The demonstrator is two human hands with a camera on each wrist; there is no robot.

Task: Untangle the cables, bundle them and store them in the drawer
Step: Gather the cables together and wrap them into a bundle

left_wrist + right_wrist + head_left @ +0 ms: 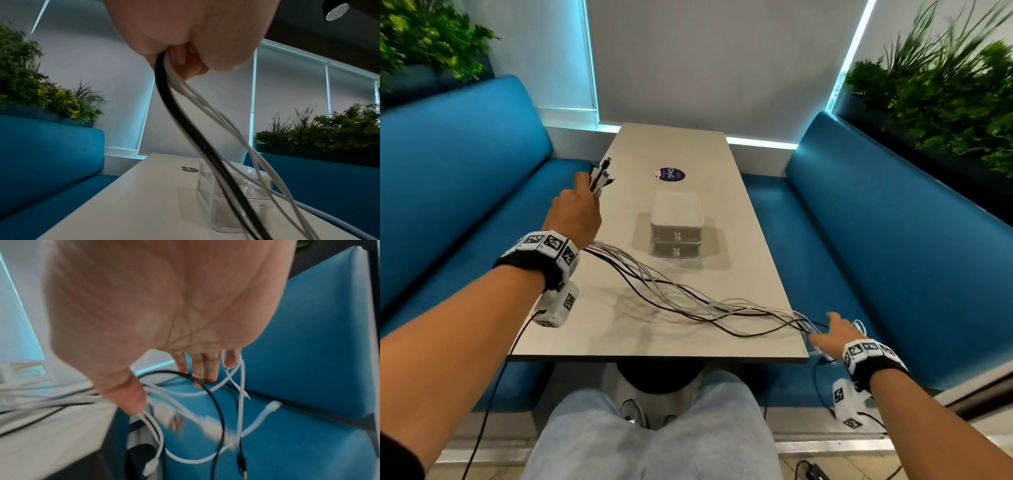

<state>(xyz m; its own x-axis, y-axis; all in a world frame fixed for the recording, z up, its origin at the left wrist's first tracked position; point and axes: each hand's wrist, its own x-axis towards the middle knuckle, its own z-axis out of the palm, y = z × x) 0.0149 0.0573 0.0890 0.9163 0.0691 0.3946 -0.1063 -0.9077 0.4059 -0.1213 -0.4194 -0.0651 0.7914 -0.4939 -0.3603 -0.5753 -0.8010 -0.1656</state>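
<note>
A person sits at the near end of a long pale desk (678, 147) set between two blue benches, seen from a camera on their head. Their left hand (573, 214) is raised over the desk's left side, its fingers (186, 60) clenched around one end of a bunch of cables (671, 291), with the plugs (602, 173) sticking up above the fist. The cables, several white and at least one black, run from that fist down across the desk toward its near right corner and spill over the edge.

The right hand (832, 334) is at that corner, its fingers (211, 369) spread and nearly straight, with loose cable loops hanging over and between them rather than gripped. From the wrist camera, the free ends with their connectors dangle above the blue bench seat (308, 443); this picture is blurred, so the exact crossings are hard to read.

A small white drawer unit (676, 228), with two drawers stacked and both closed, stands in the middle of the desk, well apart from either hand. A round purple sticker (671, 174) lies beyond it.

The step in hand seems to be combing the strands straight. To do it well, the left hand should probably keep the plug ends firmly aligned, while the right draws the open fingers slowly outward along the strands so crossings slide off the free ends. Snagged connectors likely need lifting through a loop, not pulling. Bundling and opening a drawer are not yet done.
</note>
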